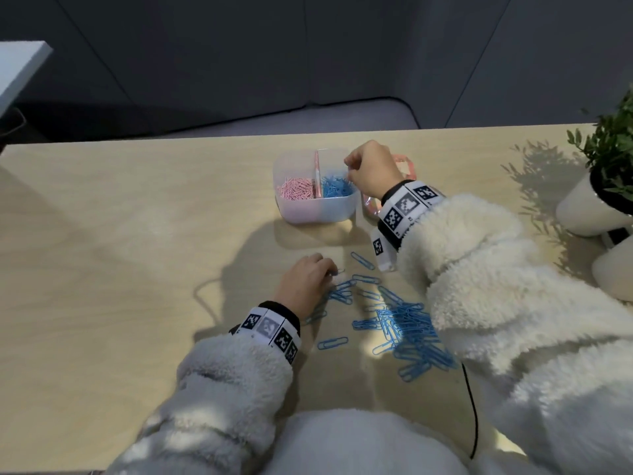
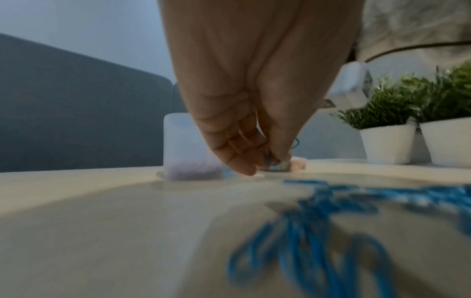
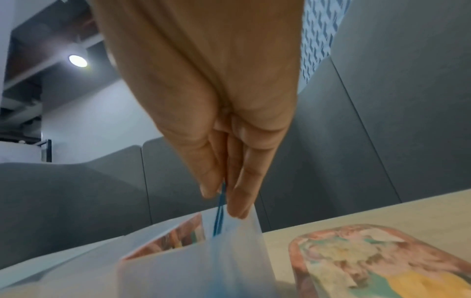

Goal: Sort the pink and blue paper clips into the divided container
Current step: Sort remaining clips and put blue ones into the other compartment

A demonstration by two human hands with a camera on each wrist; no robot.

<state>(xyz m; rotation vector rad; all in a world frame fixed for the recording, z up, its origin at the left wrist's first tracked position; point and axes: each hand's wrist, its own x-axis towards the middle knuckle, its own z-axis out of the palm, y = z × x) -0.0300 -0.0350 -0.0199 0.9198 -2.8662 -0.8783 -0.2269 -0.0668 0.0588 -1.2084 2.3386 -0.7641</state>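
A translucent divided container [image 1: 301, 214] stands mid-table, pink clips [image 1: 296, 190] in its left half, blue clips [image 1: 337, 186] in its right half. My right hand [image 1: 371, 169] hovers over the right half, thumb and fingers [image 3: 239, 201] pinching a blue clip [image 3: 219, 211] that hangs down toward the container [image 3: 183, 268]. My left hand [image 1: 306, 284] is down on the table at the left edge of a loose blue clip pile [image 1: 407, 332], its fingertips [image 2: 244, 167] pinching a blue clip [image 2: 269, 160]. The blurred pile [image 2: 331, 221] lies near the wrist.
A pink patterned lid [image 3: 382, 260] lies right of the container. Two white pots with green plants [image 1: 603, 186] stand at the right table edge. A black cable [image 1: 472, 406] runs off the near edge. Grey padded panels rise behind the table.
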